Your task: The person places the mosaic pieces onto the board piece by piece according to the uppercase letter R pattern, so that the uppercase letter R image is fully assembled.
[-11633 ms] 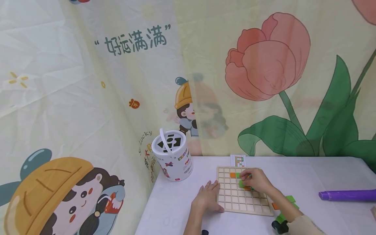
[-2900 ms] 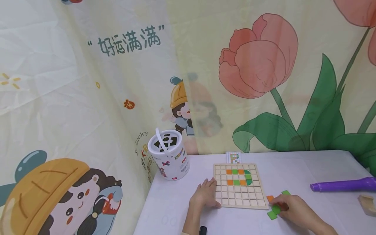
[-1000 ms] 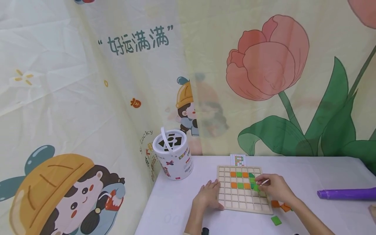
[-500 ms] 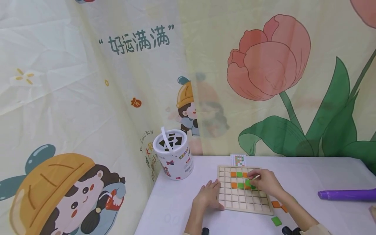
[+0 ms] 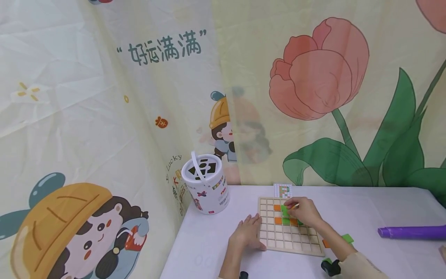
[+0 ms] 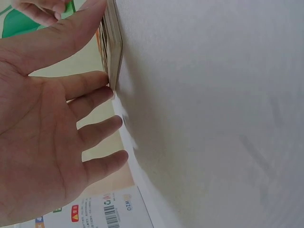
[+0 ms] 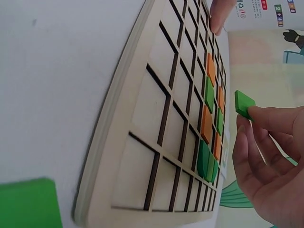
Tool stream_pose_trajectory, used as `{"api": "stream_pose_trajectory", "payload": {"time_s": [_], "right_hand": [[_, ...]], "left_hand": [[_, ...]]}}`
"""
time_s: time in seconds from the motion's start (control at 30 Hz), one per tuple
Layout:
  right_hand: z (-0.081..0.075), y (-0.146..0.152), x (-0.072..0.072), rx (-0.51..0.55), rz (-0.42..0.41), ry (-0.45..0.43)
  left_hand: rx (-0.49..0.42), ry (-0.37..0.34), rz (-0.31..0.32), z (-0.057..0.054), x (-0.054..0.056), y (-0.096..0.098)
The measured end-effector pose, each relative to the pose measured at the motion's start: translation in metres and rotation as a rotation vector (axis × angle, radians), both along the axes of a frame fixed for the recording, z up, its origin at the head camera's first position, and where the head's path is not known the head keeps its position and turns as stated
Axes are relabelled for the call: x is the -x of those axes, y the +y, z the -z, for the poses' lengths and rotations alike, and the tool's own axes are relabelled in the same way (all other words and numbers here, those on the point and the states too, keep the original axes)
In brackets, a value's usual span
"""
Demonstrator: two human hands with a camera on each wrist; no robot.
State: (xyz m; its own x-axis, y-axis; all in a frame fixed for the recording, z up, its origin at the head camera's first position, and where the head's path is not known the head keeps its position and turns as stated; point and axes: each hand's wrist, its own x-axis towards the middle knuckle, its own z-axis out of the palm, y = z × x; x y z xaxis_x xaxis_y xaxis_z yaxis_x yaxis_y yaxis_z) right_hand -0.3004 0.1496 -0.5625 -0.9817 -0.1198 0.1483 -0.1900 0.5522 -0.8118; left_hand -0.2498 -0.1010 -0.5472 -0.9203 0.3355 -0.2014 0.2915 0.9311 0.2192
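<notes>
A wooden grid board [image 5: 278, 242] lies on the table, orange and green tiles set in two of its rows, with green pieces at their right end [image 7: 207, 161]. My left hand [image 5: 245, 234] rests at its left edge, fingers straight; in the left wrist view the fingertips [image 6: 102, 97] meet the board's side. Over the upper rows, my right hand [image 5: 304, 212] pinches a green square tile [image 7: 244, 101] between thumb and fingers. In the right wrist view this tile is raised above the board. The right hand hides part of the upper row in the head view.
Loose green and orange tiles [image 5: 347, 238] lie right of the board, partly behind the right forearm. A white lidded bucket [image 5: 209, 197] stands at the back left. A pattern card [image 5: 283, 190] lies behind the board. A purple tube-shaped object [image 5: 411, 231] is at the right.
Since the earliest frame, more tiles sit in the two rows. My right hand went to the loose tiles, then carried a green tile left over the board. The left hand stays at the edge.
</notes>
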Motion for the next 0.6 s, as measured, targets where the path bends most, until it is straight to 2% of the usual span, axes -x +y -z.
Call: {"api": "stream_pose_trajectory", "payload": {"time_s": [0.17, 0.4, 0.6], "right_hand": [[0.006, -0.008, 0.006, 0.000, 0.006, -0.023], [0.008, -0.018, 0.014, -0.059, -0.012, -0.002], [0.011, -0.027, 0.018, -0.079, -0.016, -0.025]], "left_hand": [[0.008, 0.010, -0.001, 0.001, 0.001, -0.001], [0.016, 0.032, 0.008, 0.000, 0.002, -0.002], [0.012, 0.005, 0.008, 0.002, 0.001, -0.003]]}}
